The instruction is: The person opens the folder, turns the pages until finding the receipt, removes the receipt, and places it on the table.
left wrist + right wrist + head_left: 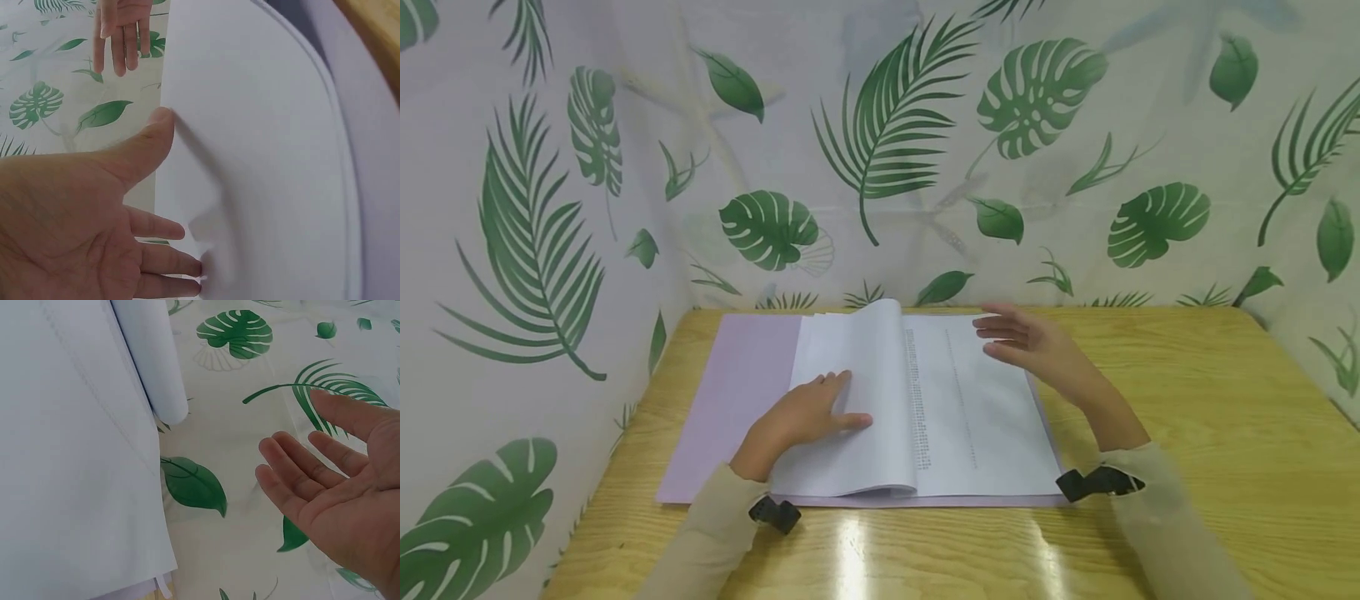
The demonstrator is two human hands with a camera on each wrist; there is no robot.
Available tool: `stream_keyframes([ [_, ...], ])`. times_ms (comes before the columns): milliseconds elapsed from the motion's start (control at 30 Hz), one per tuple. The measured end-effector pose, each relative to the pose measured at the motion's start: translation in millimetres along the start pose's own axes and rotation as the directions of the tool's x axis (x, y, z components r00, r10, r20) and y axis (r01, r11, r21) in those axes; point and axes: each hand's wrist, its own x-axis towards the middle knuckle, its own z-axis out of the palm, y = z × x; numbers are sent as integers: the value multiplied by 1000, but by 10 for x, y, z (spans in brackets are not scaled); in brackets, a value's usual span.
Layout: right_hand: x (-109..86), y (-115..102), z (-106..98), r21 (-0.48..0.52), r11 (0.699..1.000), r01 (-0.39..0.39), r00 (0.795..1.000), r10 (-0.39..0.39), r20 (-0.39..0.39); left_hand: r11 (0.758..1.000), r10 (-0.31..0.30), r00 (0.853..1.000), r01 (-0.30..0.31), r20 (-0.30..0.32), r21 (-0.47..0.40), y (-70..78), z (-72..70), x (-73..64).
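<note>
A stack of white printed pages [1000, 425] lies spread in a pale purple folder [737, 383] on the table. The turned pages [880, 400] bulge in a curve near the middle. On their left part my left hand [805, 408] rests with thumb and fingers extended; in the left wrist view its thumb and fingertips touch the white sheet [262, 156]. Above the far right edge of the right-hand page hovers my right hand [1037, 342], fingers loosely extended and nothing in it. The right wrist view shows that palm [350, 506] beside the pages [81, 462].
The pages and folder lie on a yellow wood-grain table [1210, 417]. A white cloth with green leaves [895, 133] stands behind the table and along its sides. Black wrist straps [1101, 482] sit on both sleeves.
</note>
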Motion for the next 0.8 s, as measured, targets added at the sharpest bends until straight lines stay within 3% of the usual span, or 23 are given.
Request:
stream_keyframes([
  [200,-59,2,-157,60,998,34,989,-25,-144,999,-34,999,34,28,0,-50,-59,-37],
  [333,-48,45,-222,92,989,119,978,-100,-185,999,-40,997,38,60,27,-72,-94,-68],
  [433,-25,113,-258,93,987,131,974,-111,-197,998,-42,997,38,68,59,-87,-118,-73],
  [567,6,257,-303,26,998,52,980,-46,-195,997,-41,997,37,60,71,-97,-118,-53],
  [800,68,603,-338,-126,983,-135,991,131,-40,997,-44,997,39,59,70,-85,-90,-36],
])
